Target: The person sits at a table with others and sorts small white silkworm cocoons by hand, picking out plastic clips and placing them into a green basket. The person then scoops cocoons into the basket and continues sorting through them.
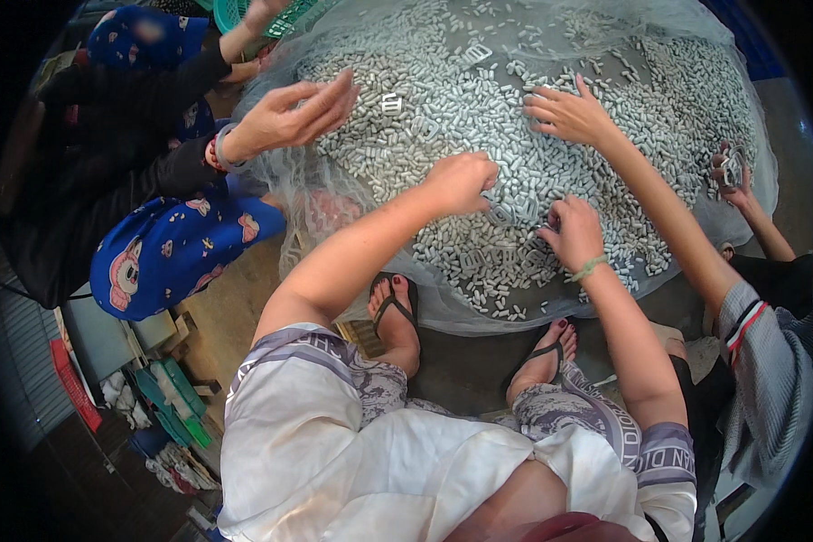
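Over the near middle of a wide heap of small silver-grey metal pellets (pixel 397 172), my left hand (pixel 465 182) is closed with its fingers curled under. A slotted metal buckle (pixel 513 214) lies right by its fingertips; whether the fingers grip it I cannot tell. My right hand (pixel 576 237), a green band at its wrist, is also closed, thumb and fingers pinched together at the pellets. What it holds, if anything, is hidden. More slotted buckles (pixel 537 260) lie among the pellets below the hands, and a pale buckle (pixel 391 104) sits farther off to the left.
Translucent sheeting (pixel 289 217) lies under the heap. At left, a co-worker's hand (pixel 289 117) reaches over the pellets. A co-worker's hand (pixel 565 113) is spread over them at right; another hand (pixel 733 176) there holds metal buckles. A green basket (pixel 230 14) stands far left.
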`<action>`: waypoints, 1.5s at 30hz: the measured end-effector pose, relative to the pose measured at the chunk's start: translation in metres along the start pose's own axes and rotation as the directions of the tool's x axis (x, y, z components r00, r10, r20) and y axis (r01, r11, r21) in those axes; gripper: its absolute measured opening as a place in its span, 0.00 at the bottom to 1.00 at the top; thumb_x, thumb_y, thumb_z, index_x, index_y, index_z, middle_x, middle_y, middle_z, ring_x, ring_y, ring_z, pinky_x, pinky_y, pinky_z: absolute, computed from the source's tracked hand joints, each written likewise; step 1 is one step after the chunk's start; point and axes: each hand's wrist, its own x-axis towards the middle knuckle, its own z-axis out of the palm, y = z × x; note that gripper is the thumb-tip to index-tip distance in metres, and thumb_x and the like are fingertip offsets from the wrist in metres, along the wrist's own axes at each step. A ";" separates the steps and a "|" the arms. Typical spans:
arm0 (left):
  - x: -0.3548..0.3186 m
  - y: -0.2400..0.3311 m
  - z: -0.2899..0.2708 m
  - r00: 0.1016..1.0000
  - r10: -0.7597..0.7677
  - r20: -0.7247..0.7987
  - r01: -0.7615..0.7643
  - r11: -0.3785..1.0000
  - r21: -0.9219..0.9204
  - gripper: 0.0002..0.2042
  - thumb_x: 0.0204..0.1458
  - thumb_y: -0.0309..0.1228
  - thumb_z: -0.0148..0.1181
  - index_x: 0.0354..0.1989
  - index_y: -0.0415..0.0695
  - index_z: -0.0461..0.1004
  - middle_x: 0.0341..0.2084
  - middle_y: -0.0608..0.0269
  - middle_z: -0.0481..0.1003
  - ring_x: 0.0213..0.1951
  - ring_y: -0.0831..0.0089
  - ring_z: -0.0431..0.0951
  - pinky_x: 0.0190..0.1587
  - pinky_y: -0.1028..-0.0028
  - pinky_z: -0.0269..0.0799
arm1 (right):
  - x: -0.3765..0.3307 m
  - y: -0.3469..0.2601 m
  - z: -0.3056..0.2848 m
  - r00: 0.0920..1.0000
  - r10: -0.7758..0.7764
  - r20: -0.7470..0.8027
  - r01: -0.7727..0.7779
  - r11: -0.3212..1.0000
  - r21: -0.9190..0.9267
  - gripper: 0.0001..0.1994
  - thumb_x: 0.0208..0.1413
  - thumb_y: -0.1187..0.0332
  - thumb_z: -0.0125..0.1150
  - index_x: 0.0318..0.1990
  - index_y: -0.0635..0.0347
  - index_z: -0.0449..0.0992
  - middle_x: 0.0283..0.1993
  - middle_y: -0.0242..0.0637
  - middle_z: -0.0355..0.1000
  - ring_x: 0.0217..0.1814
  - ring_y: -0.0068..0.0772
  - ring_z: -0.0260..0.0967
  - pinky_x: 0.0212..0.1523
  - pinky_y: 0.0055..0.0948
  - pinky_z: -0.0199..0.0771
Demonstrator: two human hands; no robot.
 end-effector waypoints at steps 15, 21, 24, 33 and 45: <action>0.006 -0.043 -0.004 0.978 -0.061 -0.200 0.008 0.966 -0.257 0.15 0.36 0.36 0.67 0.30 0.43 0.71 0.31 0.60 0.71 0.38 0.63 0.72 0.42 0.68 0.68 | 0.023 -0.011 0.004 0.998 0.065 -0.006 -0.064 0.996 0.056 0.13 0.40 0.65 0.64 0.32 0.58 0.70 0.23 0.44 0.67 0.30 0.44 0.68 0.32 0.37 0.67; -0.003 -0.053 -0.011 0.980 -0.083 0.183 0.201 0.395 -0.897 0.17 0.37 0.33 0.67 0.32 0.43 0.64 0.31 0.61 0.69 0.36 0.71 0.73 0.32 0.72 0.68 | 0.043 0.008 -0.022 0.905 0.251 0.343 -0.413 0.331 0.848 0.07 0.37 0.76 0.52 0.19 0.57 0.60 0.29 0.35 0.68 0.27 0.21 0.62 0.24 0.19 0.62; 0.003 -0.021 -0.011 0.982 -0.148 0.116 0.165 0.974 -0.154 0.18 0.37 0.38 0.67 0.33 0.45 0.66 0.30 0.61 0.71 0.34 0.64 0.73 0.34 0.68 0.67 | 0.039 0.009 -0.018 0.924 0.225 0.309 -0.366 0.290 0.884 0.07 0.38 0.76 0.52 0.19 0.57 0.59 0.28 0.35 0.68 0.27 0.23 0.64 0.23 0.20 0.63; 0.002 -0.058 -0.015 0.993 -0.093 -0.079 0.045 0.882 -0.468 0.17 0.36 0.34 0.69 0.17 0.41 0.64 0.18 0.67 0.67 0.25 0.76 0.66 0.29 0.74 0.62 | 0.026 -0.050 0.000 0.998 -0.057 0.019 0.055 0.993 0.104 0.13 0.42 0.67 0.61 0.35 0.55 0.66 0.32 0.39 0.65 0.35 0.45 0.67 0.33 0.37 0.70; -0.028 -0.036 -0.007 0.995 0.097 0.027 -0.097 0.995 -0.011 0.16 0.35 0.31 0.67 0.36 0.50 0.71 0.35 0.59 0.67 0.35 0.56 0.73 0.35 0.61 0.68 | 0.040 0.004 0.000 0.949 0.227 0.217 -0.305 0.495 0.814 0.06 0.39 0.76 0.50 0.26 0.57 0.63 0.31 0.35 0.66 0.32 0.26 0.67 0.22 0.20 0.62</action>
